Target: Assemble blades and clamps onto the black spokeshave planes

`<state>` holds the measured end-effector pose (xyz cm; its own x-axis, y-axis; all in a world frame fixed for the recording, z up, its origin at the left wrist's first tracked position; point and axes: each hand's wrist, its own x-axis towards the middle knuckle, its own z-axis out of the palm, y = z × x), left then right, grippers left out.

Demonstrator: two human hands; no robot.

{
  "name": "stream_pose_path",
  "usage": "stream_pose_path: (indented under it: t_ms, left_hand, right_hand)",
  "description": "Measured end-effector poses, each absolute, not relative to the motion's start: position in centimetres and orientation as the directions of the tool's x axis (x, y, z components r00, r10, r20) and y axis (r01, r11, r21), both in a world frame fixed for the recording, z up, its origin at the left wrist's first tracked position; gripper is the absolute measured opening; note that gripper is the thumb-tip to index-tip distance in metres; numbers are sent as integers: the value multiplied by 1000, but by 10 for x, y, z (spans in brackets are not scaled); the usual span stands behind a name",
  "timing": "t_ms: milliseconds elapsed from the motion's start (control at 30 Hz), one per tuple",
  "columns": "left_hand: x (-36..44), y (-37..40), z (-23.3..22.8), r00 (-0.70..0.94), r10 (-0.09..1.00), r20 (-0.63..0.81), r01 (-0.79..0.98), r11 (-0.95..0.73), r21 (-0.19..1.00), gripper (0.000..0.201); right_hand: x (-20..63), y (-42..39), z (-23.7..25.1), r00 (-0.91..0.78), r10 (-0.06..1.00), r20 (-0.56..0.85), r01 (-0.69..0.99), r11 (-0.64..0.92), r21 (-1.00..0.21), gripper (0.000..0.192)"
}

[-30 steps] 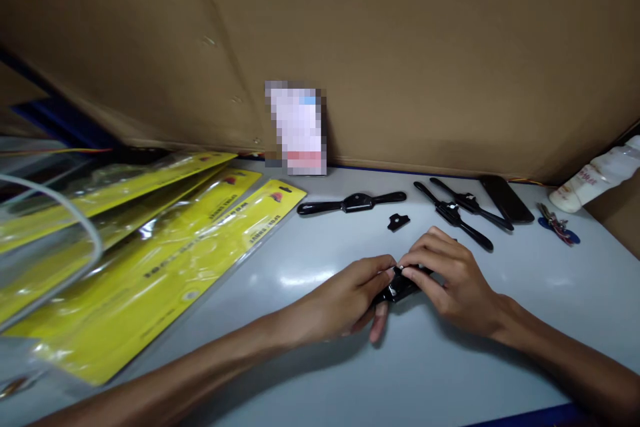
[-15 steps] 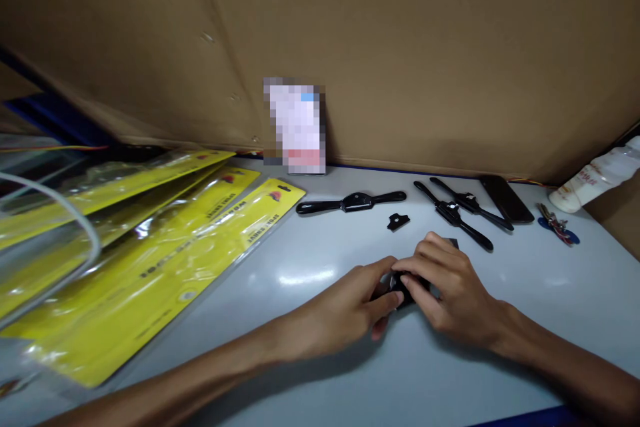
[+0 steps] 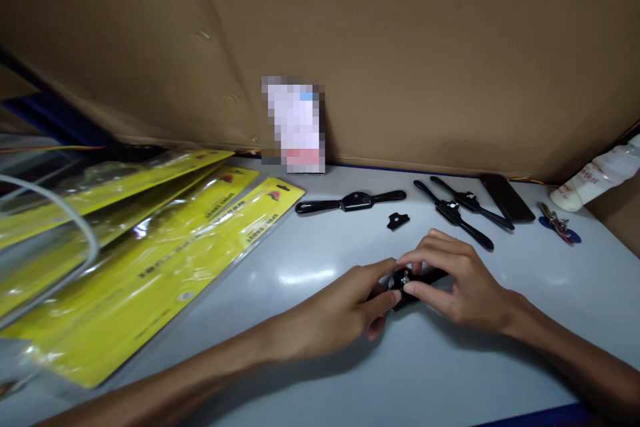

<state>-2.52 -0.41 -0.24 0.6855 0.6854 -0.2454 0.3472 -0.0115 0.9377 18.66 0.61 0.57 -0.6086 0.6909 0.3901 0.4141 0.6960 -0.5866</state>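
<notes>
At smooth gry tbl [image 3: 380, 387], both hands [image 3: 333, 313] [image 3: 465, 287] touch slim, glossy blk tool [image 3: 409, 300].

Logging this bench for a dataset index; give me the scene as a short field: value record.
left hand: the left hand grips a black tool
right hand: the right hand is at the same tool, thumb and finger about a shiny fitting; contact unclear
loose part: small black plate, beyond the hands
other tools: three, black, two-handled
left side: yellow-backed clear packs, overlapping
right side: dark phone-like slab, keys, whitish bottle
</notes>
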Motion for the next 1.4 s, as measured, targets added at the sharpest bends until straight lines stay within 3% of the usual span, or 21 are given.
stream_pose_path:
  t_ms: [167, 367, 500, 833, 900, 1067, 1400]
  left_hand:
    - [-25, -5, -5, 678, 694, -240, 345, -13, 938, 29]
    - [-25, -6, -11, 672, 700, -242, 342, -3, 940, 28]
    - [-24, -5, -11, 683, 696, -223, 325, -16, 946, 26]
    - [-24, -3, -11, 680, 683, -265, 377, -16, 926, 29]
    - [-25, -3, -11, 680, 684, -264, 368, -7, 930, 30]
    - [-26, -4, -8, 680, 678, -280, 376, 5, 926, 33]
    - [-26, -6, -2, 690, 666, -284, 355, 31, 934, 33]
  right_hand:
    - [189, 7, 0, -665, 627, 405, 362, 745, -560, 16]
    - [184, 6, -5, -645, 626, 438, 374, 759, -534, 9]
    - [175, 0, -8, -615, 646, 452, 498, 763, -412, 25]
    - [172, -2, -11, -637, 585, 501, 582, 792, -185, 28]
    - [177, -1, -7, -632, 585, 508, 555, 799, -232, 26]
    - [189, 8, 1, -640, 610, 467, 369, 777, -509, 11]
    - [191, 11, 2, -686, 574, 447, 279, 775, -567, 14]
